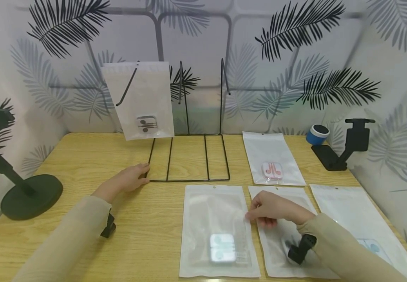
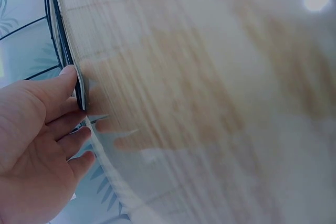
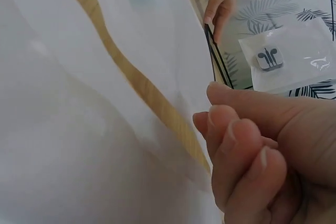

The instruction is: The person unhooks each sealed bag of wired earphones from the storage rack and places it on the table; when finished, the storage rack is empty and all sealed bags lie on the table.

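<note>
My left hand (image 1: 131,178) grips the front left corner of a black wire rack (image 1: 185,180); the left wrist view has the thumb against its bars. My right hand (image 1: 274,205) is over the boundary between two flat white pouches, its thumb and fingertips right at the right edge of the left pouch (image 1: 214,211). That pouch has a pale blue case (image 1: 222,247) in its lower part. In the right wrist view the fingers (image 3: 247,145) are bent; I cannot tell whether they pinch the pouch. The middle pouch (image 1: 270,250) is partly hidden under the right hand and forearm.
A pouch with black earphones (image 1: 143,90) hangs on the rack's left hook. Another with red earphones (image 1: 272,156) lies behind the front row, and a further pouch (image 1: 351,211) lies far right. A phone stand (image 1: 355,141), a blue jar (image 1: 317,135) and a dark green lamp-like stand (image 1: 30,196) flank them.
</note>
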`<state>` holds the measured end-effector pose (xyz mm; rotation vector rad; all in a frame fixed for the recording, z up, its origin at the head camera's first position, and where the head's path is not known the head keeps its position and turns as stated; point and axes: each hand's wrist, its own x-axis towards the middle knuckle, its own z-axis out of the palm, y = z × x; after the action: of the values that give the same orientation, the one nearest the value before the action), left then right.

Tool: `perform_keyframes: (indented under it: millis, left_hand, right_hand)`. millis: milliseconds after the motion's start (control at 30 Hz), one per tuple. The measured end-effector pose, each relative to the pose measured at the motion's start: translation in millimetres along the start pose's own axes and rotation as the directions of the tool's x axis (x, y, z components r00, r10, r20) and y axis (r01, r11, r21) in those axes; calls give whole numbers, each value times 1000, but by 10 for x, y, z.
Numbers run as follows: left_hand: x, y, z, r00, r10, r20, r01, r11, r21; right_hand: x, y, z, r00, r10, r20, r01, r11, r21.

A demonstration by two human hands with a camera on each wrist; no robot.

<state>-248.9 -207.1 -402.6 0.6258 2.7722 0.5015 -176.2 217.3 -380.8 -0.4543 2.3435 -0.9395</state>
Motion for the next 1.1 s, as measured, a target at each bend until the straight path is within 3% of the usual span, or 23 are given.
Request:
perform_keyframes:
  millis: [400, 633, 900, 1100]
  left_hand:
    - [-18, 19, -8, 1000, -3, -5, 3, 1000, -7]
    - [7, -12, 11, 1000, 4, -4, -4, 1000, -7]
    - [9, -33, 8, 1000, -1, -3, 1, 1000, -4]
    - [-11, 13, -13, 1000, -26, 13, 27, 999, -27]
  right_hand:
    - [304, -102, -283, 993, -46, -104, 53, 996, 68]
    - [563, -157, -390, 977, -158, -143, 175, 978, 111]
    - [910, -163, -384, 970, -180, -162, 199, 974, 110]
    - [1092, -171, -302, 976, -182, -121, 196, 974, 111]
